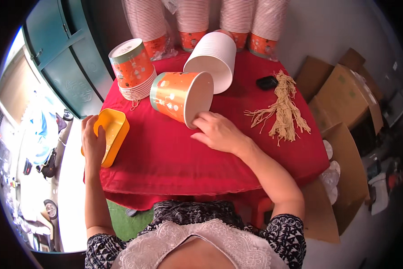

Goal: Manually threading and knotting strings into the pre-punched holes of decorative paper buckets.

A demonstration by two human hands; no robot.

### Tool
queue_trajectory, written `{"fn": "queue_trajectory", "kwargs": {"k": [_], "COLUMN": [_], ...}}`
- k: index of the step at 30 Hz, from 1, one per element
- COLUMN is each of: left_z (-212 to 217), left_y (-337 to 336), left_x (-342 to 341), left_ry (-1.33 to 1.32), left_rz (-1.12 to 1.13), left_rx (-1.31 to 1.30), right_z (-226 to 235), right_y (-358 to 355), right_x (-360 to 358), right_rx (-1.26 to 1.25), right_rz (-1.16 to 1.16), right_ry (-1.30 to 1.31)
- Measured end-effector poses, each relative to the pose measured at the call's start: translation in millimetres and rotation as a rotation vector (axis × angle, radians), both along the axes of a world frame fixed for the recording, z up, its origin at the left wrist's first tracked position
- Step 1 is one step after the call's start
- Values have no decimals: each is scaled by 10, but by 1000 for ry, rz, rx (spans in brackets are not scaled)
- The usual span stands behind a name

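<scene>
My right hand [217, 132] rests on the red tablecloth [165, 157], fingertips at the rim of an orange paper bucket [179, 96] lying on its side with its mouth toward me. My left hand [93, 140] grips the near edge of a yellow plastic container [112, 132] at the table's left edge. Behind the bucket lies a stack of white paper cups [215, 58] on its side. An upright stack of orange buckets [132, 67] stands at the back left.
Tall stacks of orange and white cups [237, 18] line the back. A bundle of tan strings [284, 107] and a small black object [267, 82] lie to the right. Open cardboard boxes [345, 103] stand right of the table, one holding clear lids [330, 177].
</scene>
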State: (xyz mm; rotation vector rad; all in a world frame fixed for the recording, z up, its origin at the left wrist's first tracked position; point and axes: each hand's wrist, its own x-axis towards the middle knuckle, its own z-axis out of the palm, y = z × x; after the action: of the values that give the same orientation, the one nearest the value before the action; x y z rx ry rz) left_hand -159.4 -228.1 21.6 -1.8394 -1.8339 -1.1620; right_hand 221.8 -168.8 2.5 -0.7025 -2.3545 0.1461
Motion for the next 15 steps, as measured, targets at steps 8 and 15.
{"fn": "queue_trajectory", "kwargs": {"k": [8, 15], "left_z": [76, 32], "left_y": [-175, -183], "left_x": [442, 635], "left_ry": [-100, -149], "left_rz": [-132, -216], "left_rx": [131, 149], "right_z": [-1, -155], "right_y": [-53, 31], "right_x": [1433, 1781], "right_rx": [-121, -189], "right_rz": [-420, -409], "right_ry": [-18, -132]}}
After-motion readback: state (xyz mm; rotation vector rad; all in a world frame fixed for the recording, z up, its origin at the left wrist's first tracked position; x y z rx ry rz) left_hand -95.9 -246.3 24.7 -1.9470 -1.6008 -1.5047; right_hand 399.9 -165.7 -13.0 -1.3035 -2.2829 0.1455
